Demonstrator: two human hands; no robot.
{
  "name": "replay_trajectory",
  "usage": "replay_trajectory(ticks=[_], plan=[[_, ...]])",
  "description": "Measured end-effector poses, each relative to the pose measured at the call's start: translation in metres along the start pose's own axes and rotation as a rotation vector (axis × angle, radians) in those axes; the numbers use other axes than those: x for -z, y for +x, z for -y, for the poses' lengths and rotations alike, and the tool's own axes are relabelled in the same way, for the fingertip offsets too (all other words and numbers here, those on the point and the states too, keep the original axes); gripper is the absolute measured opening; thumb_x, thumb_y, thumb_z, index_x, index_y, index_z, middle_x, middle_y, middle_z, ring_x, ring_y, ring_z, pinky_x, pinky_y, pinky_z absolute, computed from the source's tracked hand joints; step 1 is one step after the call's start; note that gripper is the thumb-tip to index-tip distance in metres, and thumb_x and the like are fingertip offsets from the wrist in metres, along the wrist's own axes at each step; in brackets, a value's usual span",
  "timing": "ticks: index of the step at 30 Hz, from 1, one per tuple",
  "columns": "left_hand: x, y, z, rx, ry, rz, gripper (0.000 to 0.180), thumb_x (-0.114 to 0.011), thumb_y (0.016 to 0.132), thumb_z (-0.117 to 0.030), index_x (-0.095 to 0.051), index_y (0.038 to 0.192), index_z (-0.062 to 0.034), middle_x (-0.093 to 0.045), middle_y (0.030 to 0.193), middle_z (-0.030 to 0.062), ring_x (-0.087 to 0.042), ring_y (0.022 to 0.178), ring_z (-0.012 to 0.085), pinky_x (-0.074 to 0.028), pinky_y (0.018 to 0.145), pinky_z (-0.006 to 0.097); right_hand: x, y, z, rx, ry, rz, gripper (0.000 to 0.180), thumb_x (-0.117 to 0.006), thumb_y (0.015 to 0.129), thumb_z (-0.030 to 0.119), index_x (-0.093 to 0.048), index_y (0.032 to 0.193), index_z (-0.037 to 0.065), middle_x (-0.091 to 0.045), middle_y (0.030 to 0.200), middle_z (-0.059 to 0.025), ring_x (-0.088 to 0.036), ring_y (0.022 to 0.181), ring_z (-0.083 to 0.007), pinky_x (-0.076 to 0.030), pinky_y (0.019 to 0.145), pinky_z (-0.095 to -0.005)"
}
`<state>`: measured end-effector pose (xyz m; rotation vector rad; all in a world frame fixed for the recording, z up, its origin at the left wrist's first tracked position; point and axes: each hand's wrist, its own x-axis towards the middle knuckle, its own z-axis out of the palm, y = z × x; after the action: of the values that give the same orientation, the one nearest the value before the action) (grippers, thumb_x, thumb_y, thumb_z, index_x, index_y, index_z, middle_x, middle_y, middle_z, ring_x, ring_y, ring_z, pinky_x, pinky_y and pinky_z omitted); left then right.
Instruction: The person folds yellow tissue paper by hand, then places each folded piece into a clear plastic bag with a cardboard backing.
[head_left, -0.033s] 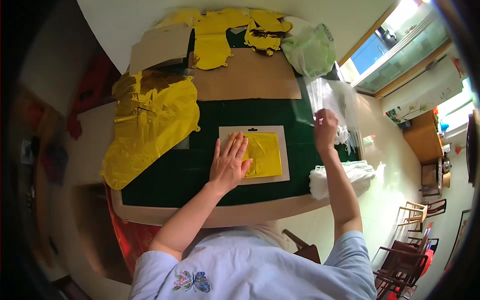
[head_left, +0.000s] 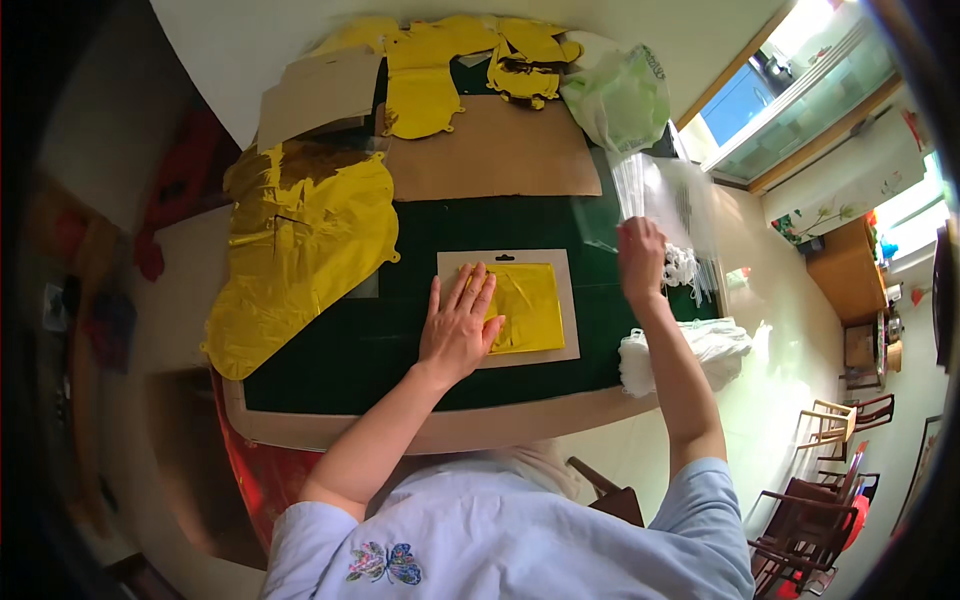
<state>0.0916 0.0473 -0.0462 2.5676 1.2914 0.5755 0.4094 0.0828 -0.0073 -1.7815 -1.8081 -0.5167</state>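
My left hand [head_left: 458, 318] lies flat with its fingers stretched out on a folded yellow foil sheet [head_left: 530, 310]. Under that foil is a beige card [head_left: 570, 335] with a dark hanging slot at its top edge. Farther right, my right hand [head_left: 642, 258] is closed, its fingertips pinching a clear plastic bag [head_left: 598, 228] that spreads to the left, blurred by motion. Just beyond this hand lies a stack of clear plastic bags [head_left: 683, 200]. White strings [head_left: 680, 268] and several thin white sticks [head_left: 703, 288] rest beside my right wrist.
A large yellow foil balloon [head_left: 310, 235] covers the table's left side. More yellow foil pieces [head_left: 425, 85], beige cards [head_left: 320, 95] and a brown cardboard sheet [head_left: 490, 155] lie at the back. A pale green plastic bag [head_left: 620, 100] stands back right; a white bundle [head_left: 685, 355] sits front right.
My right hand has shifted slightly left, and the clear plastic bag in its fingers has moved left with it. My left hand stays in place on the foil.
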Motion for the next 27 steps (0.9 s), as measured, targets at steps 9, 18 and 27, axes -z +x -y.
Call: replay_trajectory(ticks=[9,18,27], plan=[[0.002,-0.001,-0.001,0.01,0.023,0.013,0.056,-0.052,0.095,-0.038,-0.042,0.143,-0.0102,-0.031,0.154,0.0104,-0.024,0.144,0.0263,-0.014,0.116,0.054,-0.029,-0.01,0.018,0.218,-0.076,0.123,0.011,-0.06,0.085,0.011,-0.05,0.087,0.009,-0.052,0.085,-0.0079,-0.054,0.086,-0.0271,-0.042,0.078,-0.039],[0.001,-0.001,-0.001,0.022,0.01,0.014,0.058,-0.055,0.094,-0.038,-0.04,0.144,-0.0122,-0.03,0.154,0.0103,-0.026,0.143,0.0264,-0.014,0.116,0.056,-0.027,0.013,0.006,0.418,-0.242,0.158,0.012,-0.054,0.079,0.013,-0.052,0.09,0.011,-0.052,0.087,-0.006,-0.053,0.091,-0.0241,-0.041,0.083,-0.037],[-0.001,-0.001,0.001,0.006,0.016,-0.008,0.057,-0.053,0.095,-0.038,-0.04,0.144,-0.0121,-0.031,0.153,0.0106,-0.026,0.143,0.0264,-0.013,0.116,0.056,-0.029,0.01,0.029,0.45,-0.15,0.176,0.012,-0.058,0.079,0.014,-0.052,0.09,0.011,-0.053,0.09,-0.0058,-0.053,0.092,-0.0235,-0.041,0.086,-0.0365]])
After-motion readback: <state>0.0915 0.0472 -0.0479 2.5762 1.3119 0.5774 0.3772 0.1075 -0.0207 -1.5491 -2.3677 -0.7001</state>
